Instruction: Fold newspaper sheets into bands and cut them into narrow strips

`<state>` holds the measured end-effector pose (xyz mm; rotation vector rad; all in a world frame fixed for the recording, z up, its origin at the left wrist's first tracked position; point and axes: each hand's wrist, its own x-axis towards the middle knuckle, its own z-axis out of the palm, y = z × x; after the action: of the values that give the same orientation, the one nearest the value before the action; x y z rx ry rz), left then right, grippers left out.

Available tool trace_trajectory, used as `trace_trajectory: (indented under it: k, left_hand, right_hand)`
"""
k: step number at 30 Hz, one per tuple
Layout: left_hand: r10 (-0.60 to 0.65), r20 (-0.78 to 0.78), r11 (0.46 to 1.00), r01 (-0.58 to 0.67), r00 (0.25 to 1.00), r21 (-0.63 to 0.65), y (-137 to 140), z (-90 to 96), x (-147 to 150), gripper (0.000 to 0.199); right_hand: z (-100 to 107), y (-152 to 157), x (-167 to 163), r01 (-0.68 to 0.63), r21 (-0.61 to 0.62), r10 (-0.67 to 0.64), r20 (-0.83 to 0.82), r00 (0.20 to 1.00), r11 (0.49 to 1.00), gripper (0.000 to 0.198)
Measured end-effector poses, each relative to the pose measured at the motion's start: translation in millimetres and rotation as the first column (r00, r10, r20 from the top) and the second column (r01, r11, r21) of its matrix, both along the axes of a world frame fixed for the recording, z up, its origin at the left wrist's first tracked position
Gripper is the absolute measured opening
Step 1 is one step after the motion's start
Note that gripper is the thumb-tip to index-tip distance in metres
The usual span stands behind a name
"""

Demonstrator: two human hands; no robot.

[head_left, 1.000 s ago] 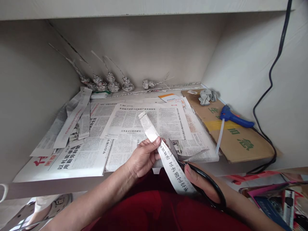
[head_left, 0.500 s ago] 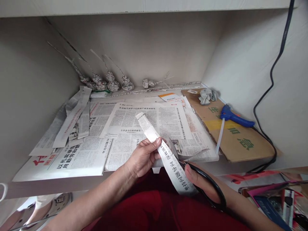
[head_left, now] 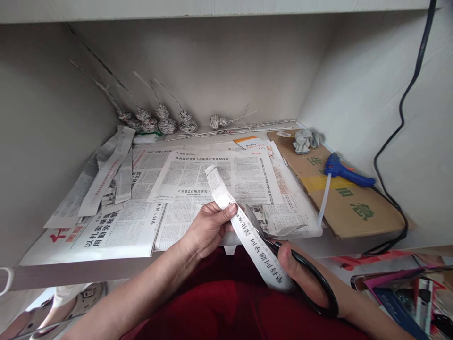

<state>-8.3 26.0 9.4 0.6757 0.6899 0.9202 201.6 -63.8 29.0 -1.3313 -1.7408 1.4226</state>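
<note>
My left hand (head_left: 213,226) pinches a long newspaper strip (head_left: 260,255) between thumb and fingers, and the strip slants from above the table down toward my lap. In my right hand (head_left: 300,271) is a pair of black-handled scissors (head_left: 320,283), thumb through one loop. The scissor blades (head_left: 255,222) lie along the strip's right edge, pointing up toward my left thumb. A thin offcut (head_left: 288,230) curls just right of the blades. Flat newspaper sheets (head_left: 212,177) spread over the table beneath. Several cut newspaper strips (head_left: 106,174) are piled at the left.
Along the back wall stand several gourd shapes woven from paper (head_left: 166,122), with thin rolled paper sticks (head_left: 233,131) beside them. At right, a blue glue gun (head_left: 348,174) and a grey crumpled cloth (head_left: 305,141) rest on flattened cardboard (head_left: 339,208). A black cord (head_left: 399,104) hangs there.
The scissors and my right hand have shifted slightly right and down, with the blades clearer of the strip. The strip's upper end has swung a little to the right.
</note>
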Motion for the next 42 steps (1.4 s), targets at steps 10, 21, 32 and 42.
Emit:
trace_trajectory:
  k: [10,21,32,42]
  left_hand:
    - [-0.011,0.005,1.000,0.011,1.000,-0.013,0.3,-1.7,0.5,0.023]
    - [-0.010,0.016,0.999,0.011,1.000,-0.048,-2.2,-0.1,2.4,0.025]
    - [0.015,0.023,0.996,-0.012,1.000,-0.091,0.6,-2.5,1.5,0.034]
    - [0.013,-0.008,0.996,-0.013,1.000,-0.083,1.4,-0.2,1.9,0.024]
  right_hand:
    - [6.4,5.0,-7.7,-0.038,-0.004,0.037,-0.059,0.998,0.999,0.055]
    - [-2.0,8.7,-7.3,-0.001,-0.055,-0.005,-0.103,0.995,0.998,0.055]
    - [2.0,6.2,-8.3,0.013,-0.076,-0.015,-0.026,1.000,0.997,0.059]
    - [6.8,10.4,-7.9,-0.009,-0.064,0.006,-0.034,0.999,0.998,0.052]
